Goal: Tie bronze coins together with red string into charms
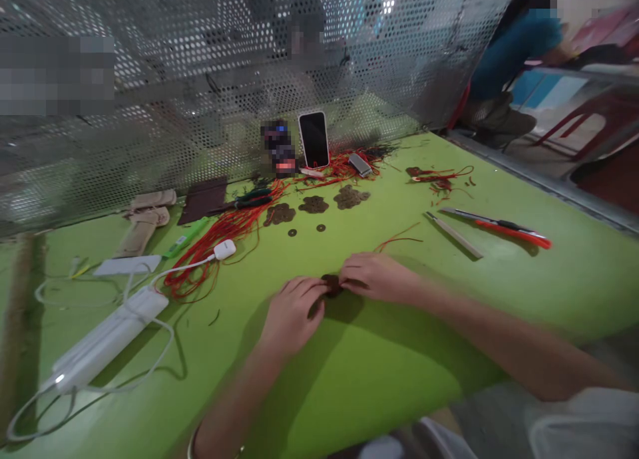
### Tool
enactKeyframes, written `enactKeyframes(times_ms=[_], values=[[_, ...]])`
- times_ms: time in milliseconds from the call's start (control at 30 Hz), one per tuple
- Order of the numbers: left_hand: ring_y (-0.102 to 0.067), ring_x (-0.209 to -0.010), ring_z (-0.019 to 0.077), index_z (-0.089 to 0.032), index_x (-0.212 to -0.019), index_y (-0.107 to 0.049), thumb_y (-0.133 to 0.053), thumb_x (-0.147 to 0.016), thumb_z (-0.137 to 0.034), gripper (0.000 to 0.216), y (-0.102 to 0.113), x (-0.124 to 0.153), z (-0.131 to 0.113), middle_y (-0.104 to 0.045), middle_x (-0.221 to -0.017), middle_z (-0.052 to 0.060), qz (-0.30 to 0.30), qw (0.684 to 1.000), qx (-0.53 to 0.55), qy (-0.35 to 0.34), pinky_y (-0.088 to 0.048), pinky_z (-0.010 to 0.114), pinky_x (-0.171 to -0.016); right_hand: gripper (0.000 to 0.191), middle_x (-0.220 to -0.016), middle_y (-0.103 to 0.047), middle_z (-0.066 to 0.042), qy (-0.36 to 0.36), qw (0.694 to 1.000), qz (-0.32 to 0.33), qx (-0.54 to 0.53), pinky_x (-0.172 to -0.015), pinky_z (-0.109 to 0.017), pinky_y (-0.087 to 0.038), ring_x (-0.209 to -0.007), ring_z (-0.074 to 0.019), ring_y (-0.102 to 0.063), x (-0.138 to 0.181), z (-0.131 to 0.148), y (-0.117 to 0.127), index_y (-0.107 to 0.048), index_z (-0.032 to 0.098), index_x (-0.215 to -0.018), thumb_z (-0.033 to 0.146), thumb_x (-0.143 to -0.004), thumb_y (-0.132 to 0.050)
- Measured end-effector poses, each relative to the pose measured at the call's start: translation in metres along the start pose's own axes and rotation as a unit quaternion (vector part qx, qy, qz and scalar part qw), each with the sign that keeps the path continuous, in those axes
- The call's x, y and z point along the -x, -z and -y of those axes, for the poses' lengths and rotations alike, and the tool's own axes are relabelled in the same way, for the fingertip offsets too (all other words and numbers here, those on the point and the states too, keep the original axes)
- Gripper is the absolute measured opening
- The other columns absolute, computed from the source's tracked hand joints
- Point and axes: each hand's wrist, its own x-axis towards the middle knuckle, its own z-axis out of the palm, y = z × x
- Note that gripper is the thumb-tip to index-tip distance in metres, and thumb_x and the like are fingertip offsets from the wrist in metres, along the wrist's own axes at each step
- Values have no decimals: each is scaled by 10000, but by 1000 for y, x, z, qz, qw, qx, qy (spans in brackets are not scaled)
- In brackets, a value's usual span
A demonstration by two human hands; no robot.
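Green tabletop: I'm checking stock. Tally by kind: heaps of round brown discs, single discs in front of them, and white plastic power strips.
Heaps of round brown discs: 3
Single round brown discs: 2
White plastic power strip: 1
Total: 6

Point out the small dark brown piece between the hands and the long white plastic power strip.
Small dark brown piece (331,284), head view: the middle of its visible surface.
Long white plastic power strip (108,340), head view: the middle of its casing.

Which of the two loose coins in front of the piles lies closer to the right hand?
The coin in front of the middle pile; the other coin, before the leftmost pile, sits farther from the right hand.
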Motion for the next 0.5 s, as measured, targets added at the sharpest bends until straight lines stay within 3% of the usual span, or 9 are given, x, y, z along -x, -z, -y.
enactKeyframes(times_ms=[133, 400, 500], values=[[-624, -942, 198, -200, -1040, -624, -613, -804, -171, 238, -3, -1, -1, -685, -1043, 23, 14, 1000, -1, 10, -541, 428, -833, 206, -817, -663, -56, 0, 1000, 8, 9, -731, -323, -489, -752, -169, -588, 0, 1, 2, -663, 148, -897, 229, -913, -475], [-634, -901, 185, -182, -976, -632, -609, -813, -175, 164, -5, 0, -4, -689, -1006, 38, -20, 1000, -7, -3, -552, 380, -797, 185, -902, -664, -81, 7, 1000, 21, -10, -777, -341, -495, -839, -181, -594, -1, 4, 1, -663, 152, -946, 206, -890, -495], [-639, -877, 182, -184, -945, -645, -594, -820, -170, 135, -7, -1, -4, -693, -988, 42, -13, 1000, -10, 0, -557, 367, -772, 190, -954, -664, -74, -1, 999, -1, -48, -822, -375, -493, -885, -194, -599, 5, -1, 15, -652, 180, -1001, 262, -869, -541]])
